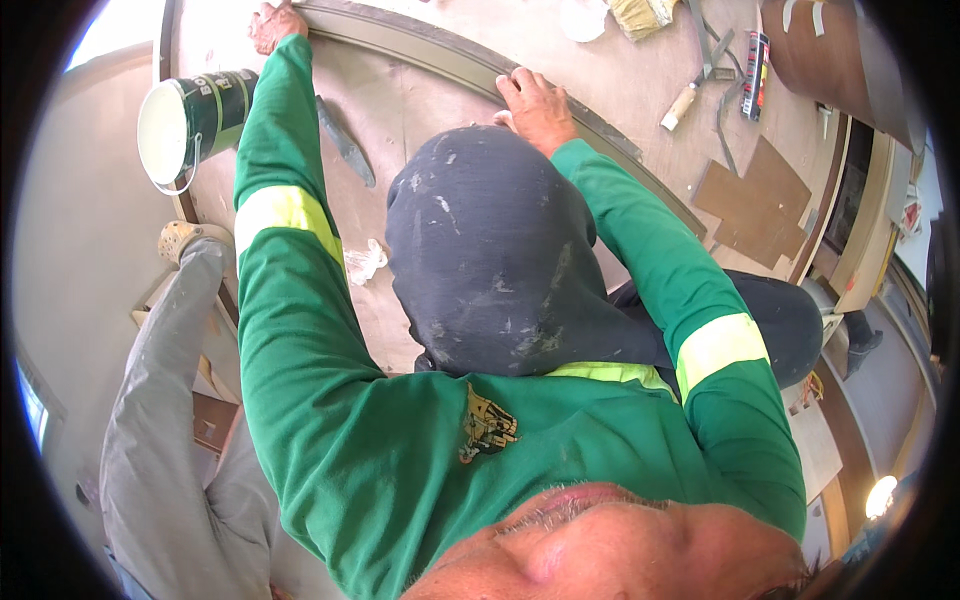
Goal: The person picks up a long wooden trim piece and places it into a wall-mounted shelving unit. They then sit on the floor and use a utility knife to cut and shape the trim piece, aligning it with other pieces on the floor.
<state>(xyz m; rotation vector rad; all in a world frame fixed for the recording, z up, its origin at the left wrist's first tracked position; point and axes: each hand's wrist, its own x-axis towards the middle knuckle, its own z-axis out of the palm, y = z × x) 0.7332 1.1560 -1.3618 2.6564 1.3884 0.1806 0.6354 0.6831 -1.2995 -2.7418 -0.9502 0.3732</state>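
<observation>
A long grey-brown moulding strip (420, 40) crosses the pinkish work surface, running from the upper left down toward the right. At its far left end is my left hand (274, 27), fingers curled at the edge, with part of the grip hidden. My right hand (538, 110) holds the strip farther along, its fingers bent over the far side and its thumb on the near side. Between my arms lies a narrow dark flat tool (345, 143), apart from both hands.
A green-and-white bucket (163, 135) lies tipped at left. Crumpled plastic (366, 262) is near my knee. Beyond the strip are a light-handled tool (679, 107), a sealant tube (756, 76) and brown board pieces (755, 205). Another person's grey-trousered leg (160, 400) stands at left.
</observation>
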